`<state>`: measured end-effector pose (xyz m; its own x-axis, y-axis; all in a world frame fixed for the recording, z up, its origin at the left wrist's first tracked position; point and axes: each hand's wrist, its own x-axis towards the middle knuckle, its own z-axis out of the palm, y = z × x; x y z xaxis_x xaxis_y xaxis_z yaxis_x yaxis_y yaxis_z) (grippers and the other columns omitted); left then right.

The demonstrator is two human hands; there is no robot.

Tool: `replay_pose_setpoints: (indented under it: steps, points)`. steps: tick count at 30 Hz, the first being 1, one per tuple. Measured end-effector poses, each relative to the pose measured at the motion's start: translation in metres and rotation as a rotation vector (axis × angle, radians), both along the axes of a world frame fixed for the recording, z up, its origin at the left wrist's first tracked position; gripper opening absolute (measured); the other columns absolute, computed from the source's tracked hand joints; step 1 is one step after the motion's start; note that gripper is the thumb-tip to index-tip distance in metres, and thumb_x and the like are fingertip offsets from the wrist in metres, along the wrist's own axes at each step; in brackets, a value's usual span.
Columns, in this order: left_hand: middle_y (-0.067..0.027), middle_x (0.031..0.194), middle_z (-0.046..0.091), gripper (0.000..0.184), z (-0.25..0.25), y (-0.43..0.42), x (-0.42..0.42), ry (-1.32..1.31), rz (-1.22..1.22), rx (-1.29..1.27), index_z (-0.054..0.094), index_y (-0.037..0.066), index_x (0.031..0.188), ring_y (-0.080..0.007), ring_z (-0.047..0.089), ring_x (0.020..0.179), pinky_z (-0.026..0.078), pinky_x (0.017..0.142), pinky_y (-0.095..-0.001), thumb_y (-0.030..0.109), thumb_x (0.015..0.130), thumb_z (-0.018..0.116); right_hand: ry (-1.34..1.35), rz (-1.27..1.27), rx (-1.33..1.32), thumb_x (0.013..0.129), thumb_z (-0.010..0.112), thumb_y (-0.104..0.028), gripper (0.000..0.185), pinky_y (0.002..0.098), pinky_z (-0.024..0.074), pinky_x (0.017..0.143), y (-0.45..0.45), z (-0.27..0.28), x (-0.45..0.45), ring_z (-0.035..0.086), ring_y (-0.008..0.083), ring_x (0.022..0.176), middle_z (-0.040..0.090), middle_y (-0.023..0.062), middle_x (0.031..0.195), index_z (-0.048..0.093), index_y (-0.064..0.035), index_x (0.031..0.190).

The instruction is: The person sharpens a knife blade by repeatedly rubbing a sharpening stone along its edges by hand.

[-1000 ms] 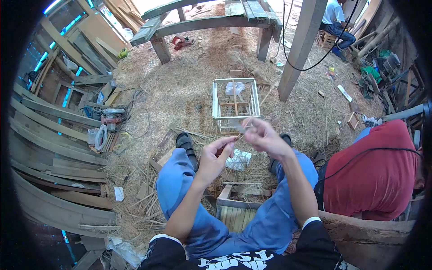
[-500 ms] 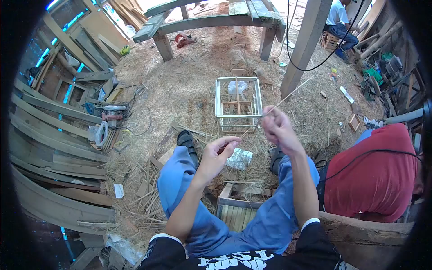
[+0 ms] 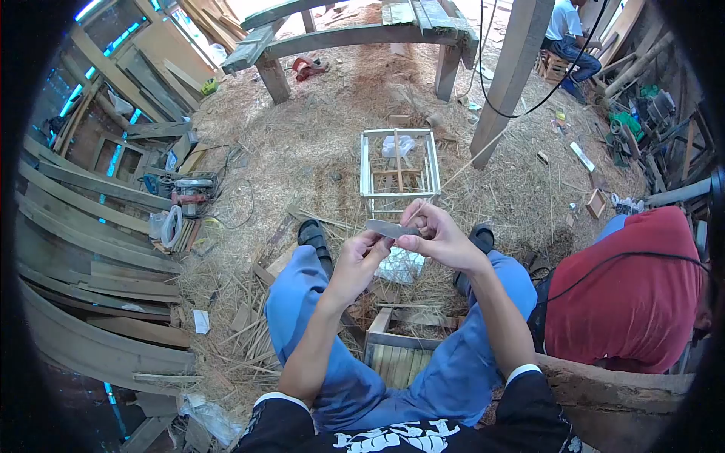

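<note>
At left a power tool point(image 3: 190, 198) sits well apart from the knees, perhaps to leave working room, while the left hand point(image 3: 355, 266) is pinched just below the grey blade point(image 3: 385, 227), seemingly to steady the thin strip point(image 3: 464, 167), whose near end is hidden. The blade lies crosswise between the hands, its right end gripped by the right hand point(image 3: 442, 240), whose fingers also appear closed around the strip, likely keeping both together. The strip's free length slants up beyond that hand toward the post point(image 3: 513, 75), clear of the lap.
</note>
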<state>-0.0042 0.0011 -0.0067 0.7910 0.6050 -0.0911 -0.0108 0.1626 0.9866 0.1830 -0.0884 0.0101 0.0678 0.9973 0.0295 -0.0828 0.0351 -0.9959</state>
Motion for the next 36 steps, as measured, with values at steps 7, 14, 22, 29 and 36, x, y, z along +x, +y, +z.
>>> replay_pose_setpoints:
  steps: [7, 14, 22, 29, 36]
  points:
    - [0.0096, 0.071, 0.042, 0.024, 0.018, -0.005, 0.005, -0.042, -0.045, -0.043, 0.063, 0.001, 0.113, 0.0002, 0.033, 0.058, 0.025, 0.049, -0.0184, 0.021, 0.099, 0.057, 0.013, -0.067, 0.030, 0.086, 0.076, -0.030, 0.040, 0.0209, 0.0431, 0.062, -0.001, 0.005, 0.008, 0.058, 0.0055, 0.078, 0.062, -0.0002, 0.087, 0.052, -0.0052, 0.108]
    - [0.0074, 0.076, 0.047, 0.023, 0.010, 0.000, -0.003, 0.005, -0.038, -0.147, 0.063, 0.001, 0.112, -0.0012, 0.038, 0.065, 0.029, 0.055, -0.0188, 0.020, 0.099, 0.057, 0.186, -0.008, -0.030, 0.090, 0.072, -0.022, 0.035, 0.0179, 0.0343, 0.054, -0.003, 0.003, 0.009, 0.053, 0.0019, 0.073, 0.060, -0.0031, 0.086, 0.046, -0.0086, 0.108]
    - [0.0047, 0.084, 0.057, 0.020, 0.006, -0.005, -0.002, -0.032, 0.040, -0.072, 0.063, 0.002, 0.112, -0.0024, 0.046, 0.070, 0.036, 0.059, -0.0190, 0.016, 0.099, 0.058, 0.133, 0.060, 0.066, 0.089, 0.073, -0.015, 0.035, 0.0237, 0.0463, 0.071, 0.002, -0.001, -0.003, 0.060, 0.0074, 0.087, 0.063, 0.0017, 0.094, 0.045, -0.0078, 0.108]
    - [0.0049, 0.083, 0.057, 0.022, 0.010, 0.001, -0.005, -0.030, -0.029, -0.109, 0.064, 0.002, 0.113, -0.0017, 0.043, 0.067, 0.033, 0.057, -0.0190, 0.017, 0.099, 0.057, 0.105, 0.001, 0.078, 0.088, 0.074, -0.020, 0.037, 0.0248, 0.0487, 0.070, -0.002, 0.004, 0.001, 0.061, 0.0095, 0.086, 0.064, 0.0055, 0.094, 0.046, -0.0060, 0.107]
    - [0.0057, 0.078, 0.057, 0.022, 0.015, 0.000, -0.006, 0.018, -0.030, -0.052, 0.066, 0.003, 0.112, -0.0004, 0.037, 0.060, 0.028, 0.051, -0.0188, 0.019, 0.100, 0.057, 0.180, -0.062, 0.030, 0.086, 0.077, -0.024, 0.040, 0.0215, 0.0460, 0.061, -0.008, 0.011, 0.011, 0.059, 0.0064, 0.081, 0.062, 0.0027, 0.089, 0.047, -0.0068, 0.105]
